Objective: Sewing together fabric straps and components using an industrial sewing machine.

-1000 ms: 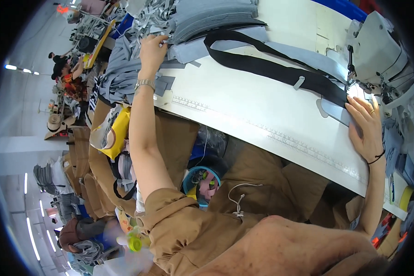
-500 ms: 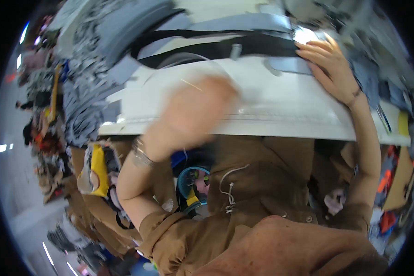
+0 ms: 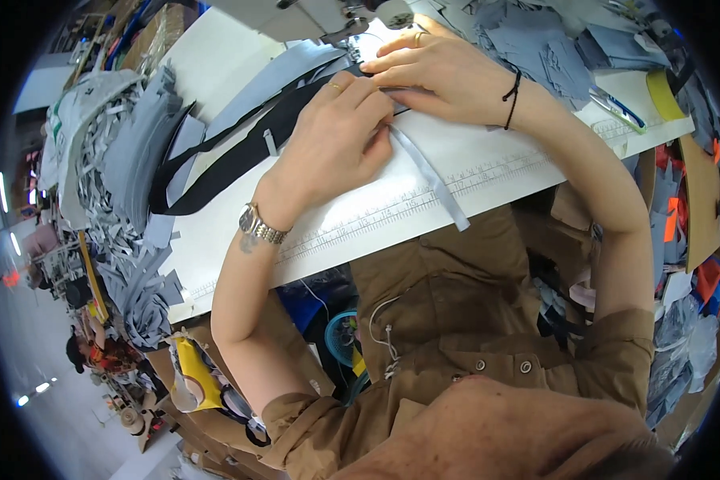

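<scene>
Under the head of a sewing machine (image 3: 352, 24), a black fabric band (image 3: 240, 156) loops across the white table, with a small grey tab on it. My left hand (image 3: 336, 132) is closed over the band's near end, fingertips bunched beside the needle area. From beneath those fingertips a narrow light grey fabric strip (image 3: 428, 172) trails over the table's front edge. My right hand (image 3: 448, 76) lies with fingers stretched out on the cloth by the presser foot, its thumb lower than the other fingers. Both hands' fingertips nearly meet and hide the fabric under them.
Grey-blue fabric pieces (image 3: 296, 64) lie behind the band. More stacks (image 3: 140, 136) and cut scraps crowd the left side. At right are grey cloth pieces (image 3: 528, 48), pens (image 3: 616, 108) and a yellow tape roll (image 3: 666, 94). A printed ruler (image 3: 392, 210) runs along the front edge.
My left hand, blurred before over the table's front, has moved up and right beside my right hand. The grey strip now hangs below them. The view has shifted and tilted.
</scene>
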